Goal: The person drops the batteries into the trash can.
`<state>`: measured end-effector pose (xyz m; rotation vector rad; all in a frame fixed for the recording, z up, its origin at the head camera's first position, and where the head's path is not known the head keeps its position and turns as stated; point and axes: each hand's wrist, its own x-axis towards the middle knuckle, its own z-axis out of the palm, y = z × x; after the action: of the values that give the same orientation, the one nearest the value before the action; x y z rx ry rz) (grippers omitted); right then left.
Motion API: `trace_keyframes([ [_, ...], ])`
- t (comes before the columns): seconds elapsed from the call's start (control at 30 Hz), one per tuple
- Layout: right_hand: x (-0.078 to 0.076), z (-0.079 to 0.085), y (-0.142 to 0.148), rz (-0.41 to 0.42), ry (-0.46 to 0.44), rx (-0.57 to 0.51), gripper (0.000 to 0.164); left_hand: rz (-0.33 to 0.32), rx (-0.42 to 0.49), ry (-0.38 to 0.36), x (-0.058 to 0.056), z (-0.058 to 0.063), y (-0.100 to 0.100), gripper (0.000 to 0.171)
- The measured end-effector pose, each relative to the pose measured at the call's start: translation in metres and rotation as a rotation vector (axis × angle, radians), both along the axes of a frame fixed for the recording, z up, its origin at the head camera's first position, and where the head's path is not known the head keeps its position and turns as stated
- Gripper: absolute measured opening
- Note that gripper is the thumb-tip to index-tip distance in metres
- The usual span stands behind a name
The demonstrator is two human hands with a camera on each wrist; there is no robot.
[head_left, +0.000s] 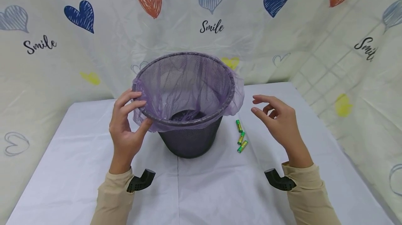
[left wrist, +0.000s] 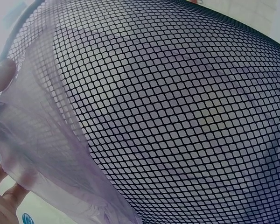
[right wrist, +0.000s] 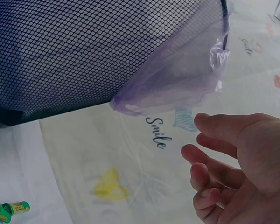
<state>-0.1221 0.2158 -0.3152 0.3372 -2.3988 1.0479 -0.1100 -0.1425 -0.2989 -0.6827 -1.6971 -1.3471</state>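
Bin: a black wire-mesh wastebasket (head_left: 190,137) stands upright near the middle of the table covered in white cloth (head_left: 78,169).
Liner: a thin translucent purple plastic bag (head_left: 188,89) lines the wastebasket, its edge folded out over the rim and hanging down the outer wall.
Left hand: the left hand (head_left: 125,127) grips the near-left rim, fingers curled over the top edge and thumb pressed on the folded bag from below, pinching the plastic against the rim.
Right hand: the right hand (head_left: 279,120) hovers just right of the wastebasket, clear of it, fingers loosely bent and apart, holding nothing.
Batteries: three small green and yellow batteries (head_left: 240,136) lie on the cloth between the wastebasket's base and the right hand.
Backdrop: a pale curtain printed with hearts and the word "Smile" (head_left: 211,27) hangs behind and to both sides.
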Motion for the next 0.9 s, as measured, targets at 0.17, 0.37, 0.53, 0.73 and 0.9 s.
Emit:
trace_keyframes([
  [0.17, -0.001, -0.004, 0.003, 0.025, -0.016, 0.008, 0.033, 0.006, 0.001, 0.013, -0.001, 0.000, 0.001, 0.049],
  [0.37, -0.003, -0.007, 0.005, 0.038, -0.041, 0.028, 0.034, 0.007, -0.001, 0.017, -0.002, 0.001, 0.001, 0.049],
  [0.53, -0.005, -0.011, 0.006, 0.041, -0.083, 0.049, 0.035, 0.005, -0.003, 0.012, -0.002, 0.002, 0.001, 0.048],
  [0.73, -0.009, -0.014, 0.006, 0.067, -0.115, 0.077, 0.035, 0.021, -0.009, 0.009, 0.001, 0.001, -0.001, 0.049],
  [0.9, -0.011, -0.017, 0.007, 0.075, -0.162, 0.085, 0.035, 0.020, -0.029, 0.004, 0.002, 0.002, -0.001, 0.048],
])
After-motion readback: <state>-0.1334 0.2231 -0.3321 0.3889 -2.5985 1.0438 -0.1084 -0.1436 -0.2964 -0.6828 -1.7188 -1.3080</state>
